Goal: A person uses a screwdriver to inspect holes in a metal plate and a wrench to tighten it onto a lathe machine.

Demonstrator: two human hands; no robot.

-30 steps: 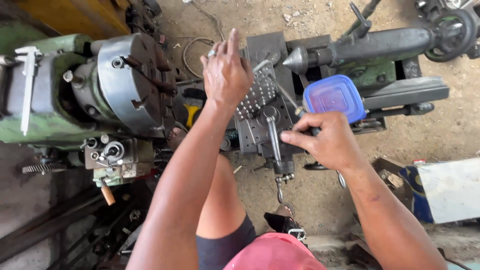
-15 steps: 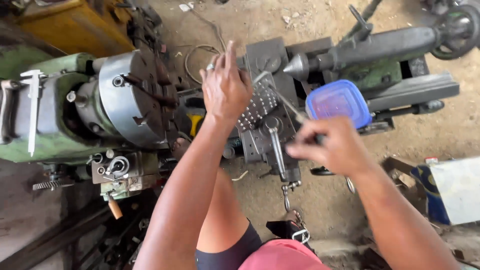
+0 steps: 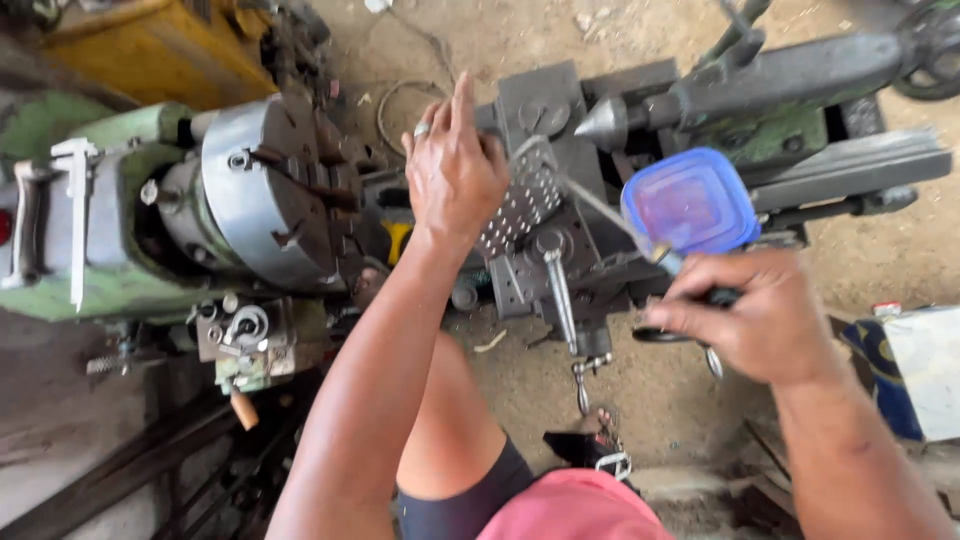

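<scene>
My left hand (image 3: 455, 170) lies flat, fingers together, on a perforated metal plate (image 3: 522, 205) that sits on the lathe's tool post (image 3: 545, 270); a ring shows on one finger. My right hand (image 3: 750, 320) is closed around the black handle of a tool (image 3: 712, 296). The tool's thin metal shaft (image 3: 605, 212) runs up and left toward the plate. A blue lidded plastic box (image 3: 690, 200) rests on the machine just above my right hand.
The lathe chuck (image 3: 265, 195) with its jaws is at the left on a green headstock (image 3: 90, 280). The pointed tailstock centre (image 3: 605, 125) is at the upper right. A yellow box (image 3: 150, 45) stands behind, and a white and blue container (image 3: 920, 370) sits on the dirt floor at right.
My right hand has drawn back to the right and slightly down with the black-handled tool. My left hand has stayed pressed on the perforated plate.
</scene>
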